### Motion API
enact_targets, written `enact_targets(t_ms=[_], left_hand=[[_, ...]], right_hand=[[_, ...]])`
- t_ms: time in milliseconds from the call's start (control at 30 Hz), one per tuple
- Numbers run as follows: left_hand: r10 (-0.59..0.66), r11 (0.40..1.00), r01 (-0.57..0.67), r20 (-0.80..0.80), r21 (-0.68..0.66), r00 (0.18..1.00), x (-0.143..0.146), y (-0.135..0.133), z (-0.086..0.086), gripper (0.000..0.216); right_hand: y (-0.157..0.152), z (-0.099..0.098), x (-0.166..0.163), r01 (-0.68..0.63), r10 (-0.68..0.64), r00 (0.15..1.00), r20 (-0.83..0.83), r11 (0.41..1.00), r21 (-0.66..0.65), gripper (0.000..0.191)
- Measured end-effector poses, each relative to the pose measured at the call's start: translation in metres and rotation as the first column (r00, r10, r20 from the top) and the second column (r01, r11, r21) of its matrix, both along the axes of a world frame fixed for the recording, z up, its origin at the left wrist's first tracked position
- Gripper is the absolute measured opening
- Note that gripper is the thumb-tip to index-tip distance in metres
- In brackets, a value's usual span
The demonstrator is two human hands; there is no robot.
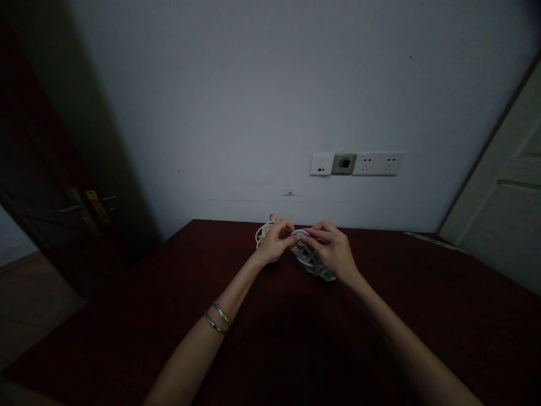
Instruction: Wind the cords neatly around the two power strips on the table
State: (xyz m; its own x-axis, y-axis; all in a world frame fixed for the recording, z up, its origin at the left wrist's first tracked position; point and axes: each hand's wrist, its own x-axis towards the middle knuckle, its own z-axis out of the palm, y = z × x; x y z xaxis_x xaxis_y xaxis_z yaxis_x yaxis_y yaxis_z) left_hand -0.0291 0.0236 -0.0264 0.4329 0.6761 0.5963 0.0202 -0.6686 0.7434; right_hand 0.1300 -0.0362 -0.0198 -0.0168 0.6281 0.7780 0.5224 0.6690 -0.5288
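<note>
Both hands meet over the dark red table (236,316), fingers pinched together. My left hand (275,241) is closed on the left side of a white cable (301,232) that bends in a loop. From the right, my right hand (332,248) pinches the same loop between thumb and fingers. Below the loop hangs a bundle with a greenish, partly see-through part (326,274); its kind is too dark to make out. A coil of cream-white cord (261,232) lies behind my left hand, partly hidden by it, with a small knob-like end (272,217) sticking up.
The table's back edge runs along a pale wall (236,101). A row of sockets and switches (366,164) is set in that wall. At the left stands a dark door (46,186) with a brass handle; a white door (507,186) is at the right. A thin strip (435,241) lies at the back right.
</note>
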Motion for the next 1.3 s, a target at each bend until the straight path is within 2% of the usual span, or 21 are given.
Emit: enact_targets(t_ms=[133, 333, 500, 567, 700, 767, 867, 1033, 1100, 1167, 1300], left_hand=[[-0.061, 0.992, 0.065, 0.049, -0.105, 0.997, 0.001, -0.002, 0.002, 0.025], [-0.077, 0.992, 0.084, 0.074, -0.097, 0.994, 0.004, -0.006, 0.006, 0.028], [-0.081, 0.989, 0.096, 0.128, -0.113, 0.988, 0.008, -0.012, 0.008, 0.028], [-0.033, 0.996, 0.044, 0.132, -0.08, 0.991, 0.009, -0.015, 0.01, 0.025], [0.171, 0.98, -0.182, 0.13, 0.081, 0.977, 0.009, -0.02, 0.015, 0.018], [0.24, 0.96, -0.257, 0.143, 0.115, 0.96, 0.007, -0.022, 0.018, 0.016], [0.297, 0.942, -0.318, 0.17, 0.108, 0.94, 0.006, -0.024, 0.02, 0.015], [0.326, 0.932, -0.347, 0.175, 0.103, 0.929, 0.006, -0.025, 0.021, 0.015], [0.358, 0.925, -0.375, 0.179, 0.068, 0.916, 0.006, -0.025, 0.021, 0.015], [0.369, 0.925, -0.38, 0.183, 0.028, 0.911, 0.006, -0.024, 0.021, 0.017], [0.274, 0.961, -0.278, 0.177, -0.003, 0.945, 0.005, -0.021, 0.019, 0.021]], right_hand=[[0.0, 0.001, 0.002, -0.03, 0.03, 1.0, -0.009, 1.0, -0.001, 0.015], [-0.004, 0.007, 0.002, -0.035, 0.035, 0.999, 0.014, 0.999, 0.013, 0.015], [-0.009, 0.01, -0.001, 0.043, -0.044, 0.999, 0.031, 0.998, 0.046, 0.017], [-0.011, 0.011, -0.004, 0.09, -0.091, 0.996, 0.011, 0.993, 0.079, 0.017], [-0.014, 0.012, -0.009, 0.122, -0.122, 0.992, -0.013, 0.981, 0.151, 0.021], [-0.015, 0.013, -0.01, 0.07, -0.073, 0.997, 0.02, 0.99, 0.125, 0.031], [-0.014, 0.014, -0.009, -0.011, 0.011, 1.0, -0.005, 1.0, -0.009, 0.045], [-0.012, 0.012, -0.006, -0.102, 0.081, 0.992, -0.098, 0.969, -0.224, 0.053], [-0.012, 0.011, -0.005, -0.117, 0.097, 0.991, -0.092, 0.963, -0.241, 0.046], [-0.012, 0.009, -0.007, -0.066, 0.053, 0.996, -0.064, 0.977, -0.205, 0.039], [-0.01, 0.004, -0.01, 0.009, -0.017, 0.998, -0.053, 0.988, -0.155, 0.033]])
